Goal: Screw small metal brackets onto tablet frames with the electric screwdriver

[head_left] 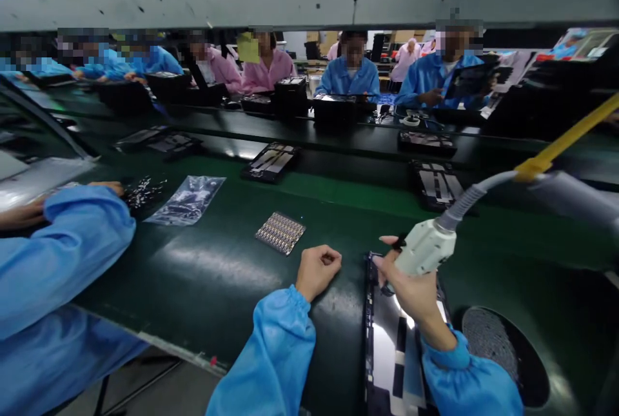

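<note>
Our left hand [316, 272] is curled into a loose fist, low over the green conveyor belt [220, 274] and holding nothing. Our right hand [411, 293] is well apart from it, wrapped around a white hand tool [425, 247] whose grey corrugated hose [464, 204] runs up toward a yellow arm [563, 138]. The tool's tip is hidden behind our fingers, above a black-edged flat panel frame [391, 351] lying on the belt. We cannot tell whether the tip touches the frame.

A small tray of tiny metal parts [280, 233] lies on the belt just ahead of our left hand. Farther left, a clear plastic bag [186, 200] lies beside a co-worker's blue sleeve [72, 242]. More black frames [269, 162] sit along the belt, and people in blue and pink smocks [351, 74] work across the line.
</note>
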Demonstrator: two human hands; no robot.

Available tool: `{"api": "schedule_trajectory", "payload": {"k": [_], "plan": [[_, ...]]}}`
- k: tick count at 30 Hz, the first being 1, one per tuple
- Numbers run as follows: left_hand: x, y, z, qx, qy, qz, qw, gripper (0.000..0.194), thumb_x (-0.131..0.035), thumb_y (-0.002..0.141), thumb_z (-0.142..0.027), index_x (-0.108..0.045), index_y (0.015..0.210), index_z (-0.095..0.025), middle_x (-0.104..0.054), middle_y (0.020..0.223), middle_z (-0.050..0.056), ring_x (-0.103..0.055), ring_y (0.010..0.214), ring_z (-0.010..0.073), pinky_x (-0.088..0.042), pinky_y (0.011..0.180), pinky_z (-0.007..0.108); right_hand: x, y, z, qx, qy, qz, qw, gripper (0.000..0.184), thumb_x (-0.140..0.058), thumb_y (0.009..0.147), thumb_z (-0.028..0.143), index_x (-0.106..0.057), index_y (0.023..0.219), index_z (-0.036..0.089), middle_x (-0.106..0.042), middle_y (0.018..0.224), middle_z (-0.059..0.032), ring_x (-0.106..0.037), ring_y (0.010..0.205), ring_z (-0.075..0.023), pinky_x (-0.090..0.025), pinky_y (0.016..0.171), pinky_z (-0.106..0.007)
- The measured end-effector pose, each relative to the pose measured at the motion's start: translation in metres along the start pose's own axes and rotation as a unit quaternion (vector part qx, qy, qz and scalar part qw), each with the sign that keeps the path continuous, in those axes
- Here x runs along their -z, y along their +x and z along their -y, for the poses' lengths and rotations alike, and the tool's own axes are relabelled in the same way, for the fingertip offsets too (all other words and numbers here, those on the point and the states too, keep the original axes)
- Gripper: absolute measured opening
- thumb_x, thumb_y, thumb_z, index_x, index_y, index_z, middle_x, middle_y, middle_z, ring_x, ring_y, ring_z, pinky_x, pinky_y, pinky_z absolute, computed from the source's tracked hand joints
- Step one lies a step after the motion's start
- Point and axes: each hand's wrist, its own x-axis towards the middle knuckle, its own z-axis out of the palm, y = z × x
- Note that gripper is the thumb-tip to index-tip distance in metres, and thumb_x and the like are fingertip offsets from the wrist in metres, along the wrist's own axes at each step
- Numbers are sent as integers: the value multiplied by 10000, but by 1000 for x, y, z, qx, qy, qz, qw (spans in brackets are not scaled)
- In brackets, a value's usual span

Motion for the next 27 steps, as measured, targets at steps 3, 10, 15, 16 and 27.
{"api": "schedule_trajectory", "payload": {"k": [3, 10, 15, 16, 27], "plan": [[-2, 0, -2, 0, 7, 13, 1000, 111, -644, 758, -217, -736, 766, -156, -635, 542, -13, -570, 494, 107, -430, 505, 196, -1, 3, -10, 1, -22, -7, 1000, 297, -711, 789, 270, -564, 1030, 179, -547, 482, 78, -524, 406, -135, -486, 506, -291], [-1, 3, -4, 7, 83, -16, 996, 236, -542, 869, -229, -722, 997, -148, -705, 723, 32, -632, 586, 130, -487, 597, 232, 6, 2, -3, -2, -38, -21, 999, 308, -729, 772, 294, -565, 1004, 175, -547, 466, 69, -509, 397, -143, -460, 493, -301], [-1, 2, -10, -16, 151, -16, 988, 246, -522, 873, -193, -719, 1017, -161, -728, 842, 57, -650, 694, 166, -502, 706, 277, 2, 0, -5, 1, -5, -3, 1000, 316, -720, 811, 268, -555, 1066, 179, -547, 487, 74, -524, 424, -140, -444, 514, -294], [-2, 1, -11, -14, 158, -15, 987, 246, -521, 873, -192, -719, 1015, -169, -730, 853, 55, -652, 711, 171, -502, 722, 281, 0, -1, -7, -2, 1, 4, 1000, 314, -719, 816, 262, -555, 1071, 181, -546, 490, 75, -526, 427, -139, -445, 518, -294], [-3, -1, -14, 0, 190, -30, 981, 242, -507, 876, -183, -720, 993, -190, -718, 881, 55, -649, 746, 177, -501, 735, 274, -5, -1, -17, -23, 26, 25, 999, 358, -752, 788, 274, -553, 1072, 184, -539, 495, 79, -523, 414, -152, -447, 489, -311]]}}
